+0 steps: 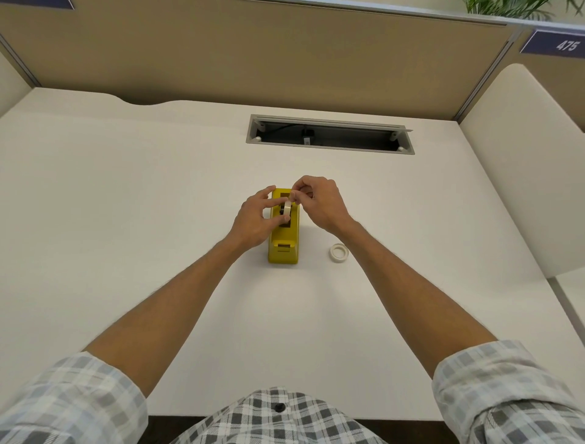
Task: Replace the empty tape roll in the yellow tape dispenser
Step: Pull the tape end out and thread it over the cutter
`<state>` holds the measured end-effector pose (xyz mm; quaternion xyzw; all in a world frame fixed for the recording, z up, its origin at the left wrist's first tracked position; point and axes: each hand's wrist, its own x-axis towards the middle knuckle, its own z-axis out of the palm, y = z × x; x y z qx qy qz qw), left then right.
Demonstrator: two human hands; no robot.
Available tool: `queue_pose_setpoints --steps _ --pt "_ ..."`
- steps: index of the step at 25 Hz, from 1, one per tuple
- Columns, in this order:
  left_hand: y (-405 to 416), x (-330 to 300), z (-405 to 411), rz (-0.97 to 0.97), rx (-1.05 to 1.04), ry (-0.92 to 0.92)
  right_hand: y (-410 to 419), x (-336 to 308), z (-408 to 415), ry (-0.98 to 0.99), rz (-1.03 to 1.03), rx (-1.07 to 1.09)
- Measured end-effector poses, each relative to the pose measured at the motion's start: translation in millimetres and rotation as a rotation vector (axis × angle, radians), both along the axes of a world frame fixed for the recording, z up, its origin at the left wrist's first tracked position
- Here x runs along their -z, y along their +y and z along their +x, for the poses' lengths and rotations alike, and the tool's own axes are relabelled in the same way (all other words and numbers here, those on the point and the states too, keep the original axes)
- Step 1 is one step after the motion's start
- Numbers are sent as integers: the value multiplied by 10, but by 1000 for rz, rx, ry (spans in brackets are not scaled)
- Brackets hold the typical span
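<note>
Left hand [253, 218] pinches the roll [287, 210] by its rim, seated in the dispenser [282, 250]. Right hand [319, 202] pinches something small at its top, probably the tape end. Roll looks light and rigid; dispenser likely heavy, stable. A second roll [339, 252] lies on the surface [126, 222], nearer than the right hand.

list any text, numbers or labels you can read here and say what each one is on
"475": white digits on the dark blue sign fixed to the partition at the upper right.
Another dark blue sign at the top left edge is cut off; no text shows on it.
The yellow tape dispenser, the tape roll in it and the loose roll on the desk show no readable print.
</note>
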<state>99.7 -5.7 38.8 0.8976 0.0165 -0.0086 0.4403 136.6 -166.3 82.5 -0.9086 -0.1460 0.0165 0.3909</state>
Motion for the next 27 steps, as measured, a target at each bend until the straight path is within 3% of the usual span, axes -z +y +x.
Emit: queue_pose_setpoints --steps 27 --pt "-6 -13 -37 -14 4 9 52 -136 -95 -141 -45 11"
